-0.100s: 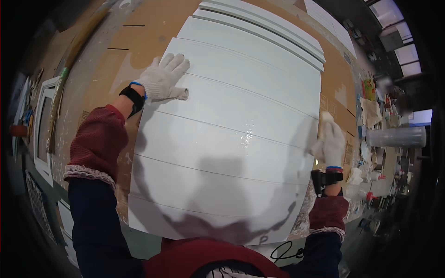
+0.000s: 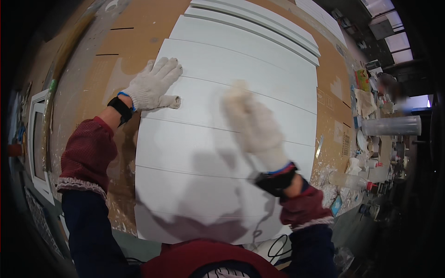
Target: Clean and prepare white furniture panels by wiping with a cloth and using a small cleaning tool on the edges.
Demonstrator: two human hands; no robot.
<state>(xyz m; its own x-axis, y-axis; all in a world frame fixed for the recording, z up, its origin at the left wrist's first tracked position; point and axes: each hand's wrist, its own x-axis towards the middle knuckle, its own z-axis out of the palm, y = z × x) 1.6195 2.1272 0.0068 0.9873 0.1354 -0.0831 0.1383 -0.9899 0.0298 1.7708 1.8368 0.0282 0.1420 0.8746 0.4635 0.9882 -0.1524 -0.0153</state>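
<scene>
A large white panel with thin grooves across it lies in front of me. My left hand, in a pale knitted glove, rests flat on its left edge with fingers stretched and thumb apart; it holds nothing. Over the panel's middle is my right hand, gloved too and smeared by motion. Its fingers look bunched around a cream-coloured thing at their tips, too blurred to name. The surface under that hand is hidden, and shadows of my arms and head fall on the panel's near half.
Edges of more white boards show at the panel's far end. Cardboard covers the table beneath. To the right stand a clear plastic cylinder, a clear bottle with a red cap and clutter. A white frame leans at left.
My right hand has swept left from the panel's right edge to its middle. My left hand stays on the left edge. Shiny wet spots seen before near the middle no longer show.
</scene>
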